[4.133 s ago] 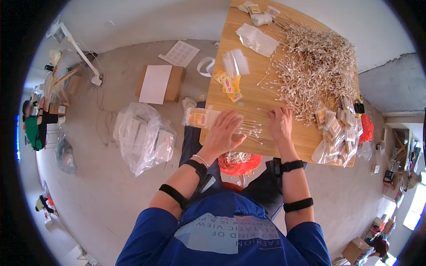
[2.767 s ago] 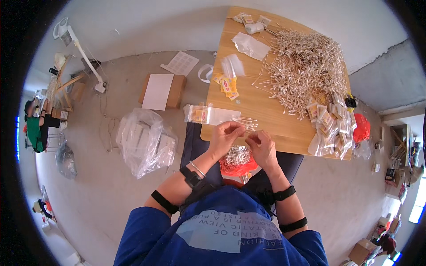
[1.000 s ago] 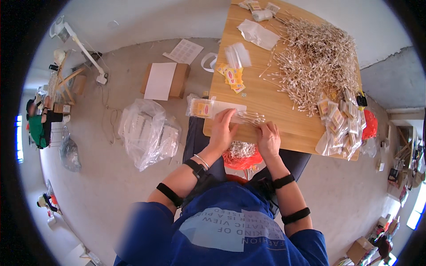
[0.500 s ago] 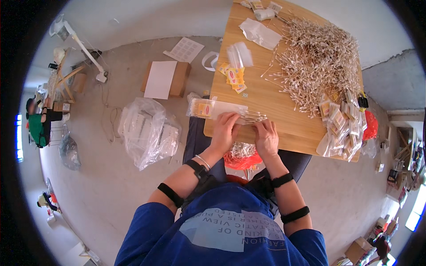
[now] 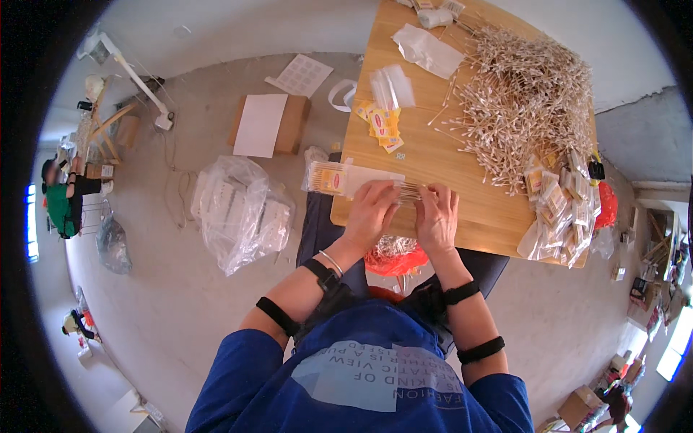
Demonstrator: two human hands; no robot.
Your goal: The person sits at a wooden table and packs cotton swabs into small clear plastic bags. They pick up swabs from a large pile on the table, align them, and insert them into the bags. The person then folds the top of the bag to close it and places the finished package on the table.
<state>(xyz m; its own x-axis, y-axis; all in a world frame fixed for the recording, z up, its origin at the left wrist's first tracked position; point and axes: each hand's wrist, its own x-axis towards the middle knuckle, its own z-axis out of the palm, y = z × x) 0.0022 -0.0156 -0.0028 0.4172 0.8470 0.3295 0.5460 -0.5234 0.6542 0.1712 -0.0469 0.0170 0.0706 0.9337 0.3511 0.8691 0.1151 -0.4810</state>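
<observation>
Left hand point(image 5: 372, 209) and right hand point(image 5: 437, 213) look pinched on either end of the little bunch of cotton swabs point(image 5: 410, 191), near the table's point(image 5: 480, 227) front edge. I'd grip lightly and nudge the tips level.

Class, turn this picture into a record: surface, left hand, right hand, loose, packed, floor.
Surface: wooden table
Left hand: touching the left end of a small swab bundle
Right hand: touching that bundle's right end
Loose: large swab heap on the table's right side
Packed: packet pile at the near right corner; single packet at the left edge
Floor: brown carton under a white sheet; clear plastic bag
</observation>
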